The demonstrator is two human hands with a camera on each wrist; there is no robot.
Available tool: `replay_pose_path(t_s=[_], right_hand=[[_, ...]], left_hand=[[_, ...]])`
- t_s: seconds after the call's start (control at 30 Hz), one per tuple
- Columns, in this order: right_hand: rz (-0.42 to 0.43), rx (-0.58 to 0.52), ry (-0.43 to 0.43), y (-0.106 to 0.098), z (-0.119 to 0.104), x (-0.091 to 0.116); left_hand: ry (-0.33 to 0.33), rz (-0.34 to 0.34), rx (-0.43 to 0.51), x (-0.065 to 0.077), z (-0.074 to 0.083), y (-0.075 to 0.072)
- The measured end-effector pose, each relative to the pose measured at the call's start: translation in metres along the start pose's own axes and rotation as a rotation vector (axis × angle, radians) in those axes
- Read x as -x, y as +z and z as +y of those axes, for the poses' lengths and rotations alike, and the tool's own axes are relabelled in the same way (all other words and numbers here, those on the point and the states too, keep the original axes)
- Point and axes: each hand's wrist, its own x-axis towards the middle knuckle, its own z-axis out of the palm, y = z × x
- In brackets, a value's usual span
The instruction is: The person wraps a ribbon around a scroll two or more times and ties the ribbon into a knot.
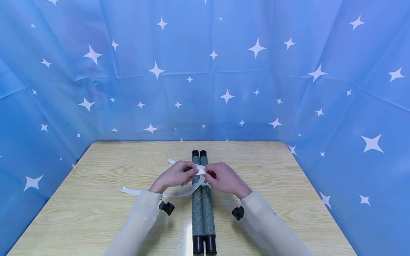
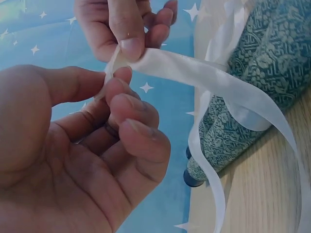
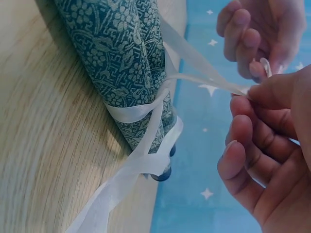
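Note:
Two rolled scrolls, the left one (image 1: 197,213) and the right one (image 1: 208,213), lie side by side on the table, in green floral fabric with black end knobs. White ribbon (image 2: 194,72) goes around them. Above the scrolls my left hand (image 1: 177,174) pinches the ribbon between thumb and fingers. My right hand (image 1: 225,179) pinches the same ribbon close beside it, fingertips nearly touching the left ones. In the right wrist view, a loop of ribbon (image 3: 131,113) crosses the fabric, with loose ribbon hanging below it. Fingers partly hide the pinched section.
A loose ribbon tail (image 1: 131,191) stretches left over the wood-grain table (image 1: 96,213). Another short end (image 1: 171,161) pokes out behind the left hand. Blue curtain (image 1: 192,89) with white stars hangs behind the table and along both sides.

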Motion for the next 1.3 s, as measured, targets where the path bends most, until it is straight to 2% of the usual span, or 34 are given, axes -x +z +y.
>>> replay_pose_path(t_s=[0.17,0.27,0.43,0.5,0.73,0.9,1.13,1.3], right_hand=[[-0.008,-0.002,0.014,-0.001,0.001,0.001],[-0.002,0.015,0.03,-0.003,0.002,0.002],[0.01,0.03,0.026,-0.006,0.003,0.003],[0.013,0.025,0.019,-0.007,0.004,0.003],[0.014,0.01,0.033,-0.008,0.008,0.005],[-0.006,-0.002,0.024,-0.008,0.008,0.005],[-0.011,-0.015,0.034,-0.009,0.006,0.004],[-0.001,-0.01,0.032,-0.009,0.007,0.004]], left_hand=[[-0.016,0.037,-0.004,-0.002,-0.008,-0.007],[-0.019,0.089,-0.036,-0.005,-0.013,-0.014],[-0.021,0.215,-0.187,-0.012,-0.027,-0.027],[-0.023,0.24,-0.258,-0.017,-0.032,-0.03],[0.033,0.188,-0.493,-0.044,-0.046,-0.025],[0.053,0.151,-0.548,-0.057,-0.046,-0.016],[0.137,0.145,-0.608,-0.064,-0.045,-0.011],[0.103,0.146,-0.624,-0.058,-0.04,-0.013]])
